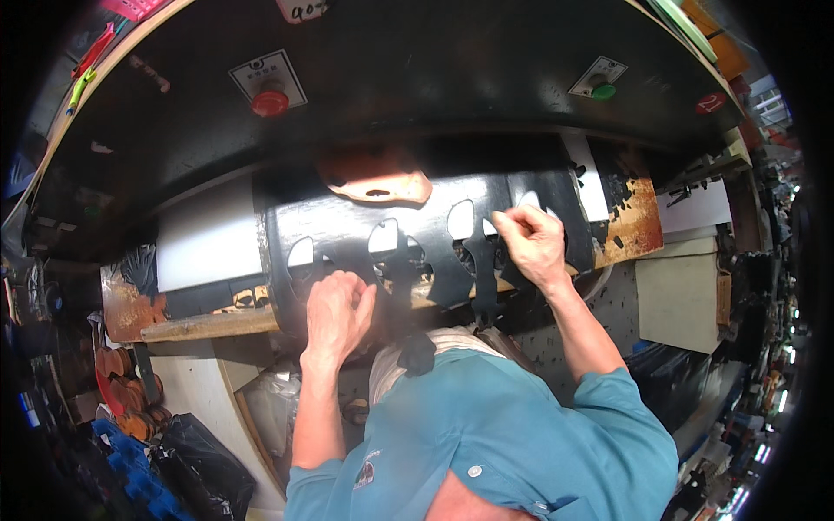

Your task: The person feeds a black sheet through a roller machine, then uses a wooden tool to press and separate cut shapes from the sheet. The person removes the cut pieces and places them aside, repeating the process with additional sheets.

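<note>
A black sheet (339,224) with several rounded cut-out holes lies over a white board; white shows through the holes. Its front part hangs in strips over the edge toward my lap. My left hand (337,314) is closed, fingers curled, at the sheet's front left beside a hole. Farther right, my right hand (532,243) is closed in a pinch over the holes at the right end. Whatever either hand has between its fingers cannot be made out. A tan, flat, rounded piece (382,184) with a small slot rests on the sheet's far part.
Above the far side hangs a black machine beam (434,78) with a red button (270,100) and a green button (602,88). A white board (208,239) lies at left, a pale box (678,291) at right. Black scraps dot the worn wooden board (638,217). A black bag (204,460) sits lower left.
</note>
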`<state>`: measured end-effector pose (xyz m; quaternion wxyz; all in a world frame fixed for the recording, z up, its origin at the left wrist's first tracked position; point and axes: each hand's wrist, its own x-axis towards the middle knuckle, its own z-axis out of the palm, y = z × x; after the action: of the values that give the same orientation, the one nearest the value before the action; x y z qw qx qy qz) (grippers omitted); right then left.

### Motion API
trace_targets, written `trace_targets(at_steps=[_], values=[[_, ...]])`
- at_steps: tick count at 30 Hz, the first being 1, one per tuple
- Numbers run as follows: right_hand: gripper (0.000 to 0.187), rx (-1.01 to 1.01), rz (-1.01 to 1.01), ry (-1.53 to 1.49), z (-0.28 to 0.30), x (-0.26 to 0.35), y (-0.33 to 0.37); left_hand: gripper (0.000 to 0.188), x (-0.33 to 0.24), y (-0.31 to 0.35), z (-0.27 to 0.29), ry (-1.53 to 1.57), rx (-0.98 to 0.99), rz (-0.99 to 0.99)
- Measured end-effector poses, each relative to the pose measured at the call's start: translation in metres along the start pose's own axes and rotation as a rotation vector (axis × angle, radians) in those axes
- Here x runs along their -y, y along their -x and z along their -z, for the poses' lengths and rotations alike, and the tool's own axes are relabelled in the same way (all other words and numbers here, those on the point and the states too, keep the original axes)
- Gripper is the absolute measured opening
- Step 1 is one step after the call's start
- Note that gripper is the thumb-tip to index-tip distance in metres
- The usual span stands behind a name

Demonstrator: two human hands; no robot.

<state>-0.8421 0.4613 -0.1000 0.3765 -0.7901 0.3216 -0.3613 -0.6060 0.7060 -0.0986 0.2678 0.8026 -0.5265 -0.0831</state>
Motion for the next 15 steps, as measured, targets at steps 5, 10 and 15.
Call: trace_targets(at_steps=[5,10,15], values=[[0.084,0.325,0.337,0.226,-0.080,0.044,-0.048,0.011,0.016,-0.016,0.023,0.111,-0.272,-0.010],[0.106,0.573,0.397,0.460,-0.126,0.046,-0.063,0.051,0.049,-0.048,-0.005,-0.238,-0.332,-0.128],[0.101,0.665,0.226,0.237,-0.105,0.038,-0.073,0.059,0.055,-0.032,-0.019,-0.230,-0.227,-0.027]])
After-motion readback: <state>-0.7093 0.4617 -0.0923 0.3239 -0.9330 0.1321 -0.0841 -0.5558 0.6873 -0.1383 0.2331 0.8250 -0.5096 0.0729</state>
